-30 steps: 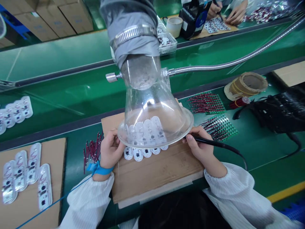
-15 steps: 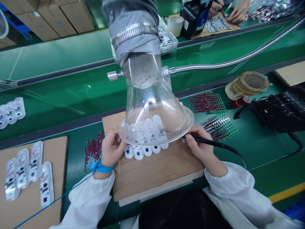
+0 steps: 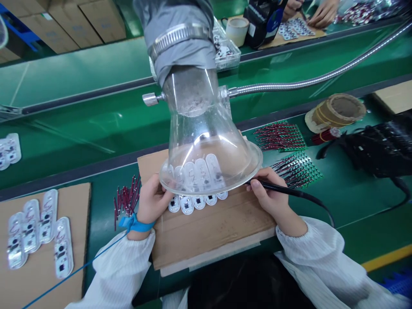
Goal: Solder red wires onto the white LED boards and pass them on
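My right hand (image 3: 270, 193) grips a soldering iron (image 3: 264, 185) with a black cord; its tip is hidden behind the clear fume hood (image 3: 209, 163). At the hood's left edge, my left hand (image 3: 153, 198) has its fingers closed together; anything in them is out of sight. A blue wrist strap (image 3: 137, 224) circles that wrist. Between my hands, a row of several white oval circuit boards (image 3: 187, 205) lies on a cardboard sheet (image 3: 212, 231), seen partly through the hood. Red wires (image 3: 127, 197) lie loose beside my left hand.
Green boards with red and dark wires (image 3: 296, 169) lie right of my hand, near a cardboard tube (image 3: 334, 112) and black equipment (image 3: 380, 148). More white boards (image 3: 48, 216) sit on cardboard (image 3: 19, 287) at left. Across the line, a co-worker's hands (image 3: 323, 15) handle boards.
The white boards on the green belt at far left have shifted left. My hands hold nearly the same positions, and the view has tilted slightly.
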Available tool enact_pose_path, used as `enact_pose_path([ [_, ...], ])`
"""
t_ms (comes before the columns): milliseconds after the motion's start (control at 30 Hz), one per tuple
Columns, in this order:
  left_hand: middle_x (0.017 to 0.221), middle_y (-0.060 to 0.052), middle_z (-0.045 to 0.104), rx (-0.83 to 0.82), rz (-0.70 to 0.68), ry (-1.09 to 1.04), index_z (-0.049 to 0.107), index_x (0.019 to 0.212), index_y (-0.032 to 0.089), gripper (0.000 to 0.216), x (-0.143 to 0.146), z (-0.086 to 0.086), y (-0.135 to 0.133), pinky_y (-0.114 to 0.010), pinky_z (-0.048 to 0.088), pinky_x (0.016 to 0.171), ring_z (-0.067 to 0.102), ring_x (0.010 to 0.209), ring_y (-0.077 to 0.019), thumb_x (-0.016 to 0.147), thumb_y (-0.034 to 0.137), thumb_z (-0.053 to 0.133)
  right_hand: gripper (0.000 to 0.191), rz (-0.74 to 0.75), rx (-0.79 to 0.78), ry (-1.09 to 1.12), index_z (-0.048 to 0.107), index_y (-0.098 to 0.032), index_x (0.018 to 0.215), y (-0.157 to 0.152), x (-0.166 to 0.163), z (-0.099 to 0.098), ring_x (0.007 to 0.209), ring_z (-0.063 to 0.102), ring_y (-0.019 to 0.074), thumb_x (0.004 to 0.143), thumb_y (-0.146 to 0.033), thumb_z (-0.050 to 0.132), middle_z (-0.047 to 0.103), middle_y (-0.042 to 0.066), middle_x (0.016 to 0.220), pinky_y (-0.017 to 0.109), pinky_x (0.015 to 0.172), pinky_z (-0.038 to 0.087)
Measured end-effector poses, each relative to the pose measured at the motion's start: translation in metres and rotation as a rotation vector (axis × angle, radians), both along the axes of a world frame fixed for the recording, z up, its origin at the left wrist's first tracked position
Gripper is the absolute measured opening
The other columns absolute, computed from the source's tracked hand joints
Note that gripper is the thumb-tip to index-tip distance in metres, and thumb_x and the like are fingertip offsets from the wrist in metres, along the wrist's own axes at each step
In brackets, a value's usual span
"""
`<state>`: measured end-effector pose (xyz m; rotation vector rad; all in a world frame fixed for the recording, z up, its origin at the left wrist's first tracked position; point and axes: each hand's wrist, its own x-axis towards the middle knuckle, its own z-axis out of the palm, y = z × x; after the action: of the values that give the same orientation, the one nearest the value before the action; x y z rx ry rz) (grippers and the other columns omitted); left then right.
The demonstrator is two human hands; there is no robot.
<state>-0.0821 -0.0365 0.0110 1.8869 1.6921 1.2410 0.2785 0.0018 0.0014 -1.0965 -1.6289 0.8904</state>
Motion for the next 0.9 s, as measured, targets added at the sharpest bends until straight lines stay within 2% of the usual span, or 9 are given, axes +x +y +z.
enact_pose_path([
  [133, 0.066, 0.007, 0.056, 0.065, 0.013, -0.033, 0.072, 0.093, 0.023, 0.006, -0.0017, -0.0024, 0.0001, -0.024, 0.048, 0.057, 0.053, 0.056, -0.0121, 0.093, 0.022, 0.078, 0.023, -0.002, -0.011, -0.005, 0.075, -0.026, 0.106, 0.0004, 0.0005, -0.0008, 0.061, 0.074, 0.0179, 0.11, -0.049, 0.075, 0.079, 0.002, 0.081, 0.03, 0.058, 0.059],
  [200, 0.068, 0.008, 0.054, 0.104, 0.007, -0.039, 0.073, 0.098, 0.022, 0.008, -0.0023, -0.0025, 0.001, -0.024, 0.047, 0.058, 0.053, 0.057, -0.0114, 0.093, 0.019, 0.078, 0.023, -0.004, -0.011, 0.003, 0.075, -0.026, 0.106, 0.0001, 0.0006, -0.0007, 0.061, 0.074, 0.0181, 0.11, -0.049, 0.075, 0.079, 0.001, 0.08, 0.03, 0.058, 0.059],
  [467, 0.069, 0.01, 0.049, 0.16, 0.006, -0.047, 0.071, 0.098, 0.023, 0.015, 0.0019, 0.0053, 0.0046, -0.022, 0.043, 0.058, 0.049, 0.057, -0.0099, 0.09, 0.012, 0.077, 0.018, -0.014, 0.015, 0.129, 0.074, -0.026, 0.109, -0.0004, -0.0006, -0.0016, 0.06, 0.073, 0.0165, 0.11, -0.044, 0.076, 0.078, 0.0, 0.082, 0.028, 0.055, 0.058],
  [567, 0.069, 0.009, 0.05, 0.138, 0.021, -0.053, 0.071, 0.097, 0.023, 0.013, 0.0019, 0.0043, 0.0035, -0.023, 0.044, 0.058, 0.05, 0.058, -0.0107, 0.09, 0.014, 0.077, 0.017, 0.004, -0.003, 0.117, 0.075, -0.027, 0.11, -0.0004, -0.0004, -0.0025, 0.06, 0.072, 0.0168, 0.11, -0.044, 0.076, 0.076, -0.001, 0.079, 0.029, 0.056, 0.058],
  [767, 0.067, 0.008, 0.05, 0.07, 0.054, -0.046, 0.07, 0.094, 0.022, 0.007, -0.001, 0.0006, 0.0024, -0.024, 0.046, 0.059, 0.052, 0.059, -0.0118, 0.092, 0.022, 0.077, 0.026, -0.021, -0.035, 0.095, 0.075, -0.027, 0.108, -0.0011, 0.0, -0.0013, 0.058, 0.071, 0.018, 0.108, -0.053, 0.077, 0.076, 0.0, 0.078, 0.031, 0.056, 0.059],
  [900, 0.066, 0.008, 0.048, 0.074, 0.036, -0.036, 0.07, 0.094, 0.022, 0.008, -0.001, 0.0018, 0.0035, -0.024, 0.044, 0.057, 0.048, 0.056, -0.0113, 0.094, 0.026, 0.077, 0.021, -0.007, -0.022, 0.11, 0.075, -0.027, 0.109, -0.0006, -0.0002, -0.0023, 0.06, 0.072, 0.0171, 0.109, -0.048, 0.077, 0.076, 0.0, 0.08, 0.029, 0.056, 0.058],
])
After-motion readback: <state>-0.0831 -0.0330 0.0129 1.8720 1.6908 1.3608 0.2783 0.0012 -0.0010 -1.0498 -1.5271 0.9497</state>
